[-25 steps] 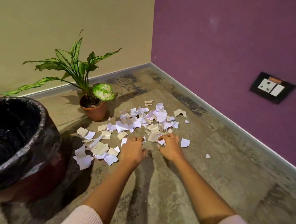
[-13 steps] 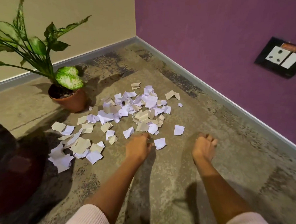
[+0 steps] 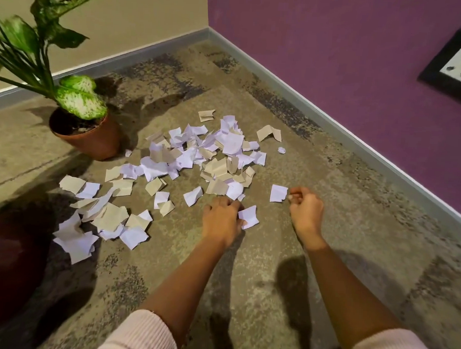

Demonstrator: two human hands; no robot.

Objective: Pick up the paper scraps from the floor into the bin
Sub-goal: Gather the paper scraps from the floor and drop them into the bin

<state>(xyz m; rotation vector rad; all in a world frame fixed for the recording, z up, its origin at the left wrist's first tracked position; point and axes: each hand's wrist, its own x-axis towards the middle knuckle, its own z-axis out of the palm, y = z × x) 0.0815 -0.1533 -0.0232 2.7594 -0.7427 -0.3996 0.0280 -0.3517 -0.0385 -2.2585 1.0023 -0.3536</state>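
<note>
Both hands have closed in on the loose scraps in the last half-second: the right hand has slid forward and inward, and the left hand has reached the paper beside it. Nearest the person, the bin sits well apart from the left hand, at its nine o'clock. That hand lies knuckles-up with curled fingers, its thumb side touching a white scrap at three o'clock; whether it already pinches that edge cannot be told from above. The right hand's fingers curl toward the thumb, holding nothing visible. A squarish scrap lies flat just beside it at ten o'clock, nearer to this hand than to the left. Beyond, the main heap spreads toward twelve.
</note>
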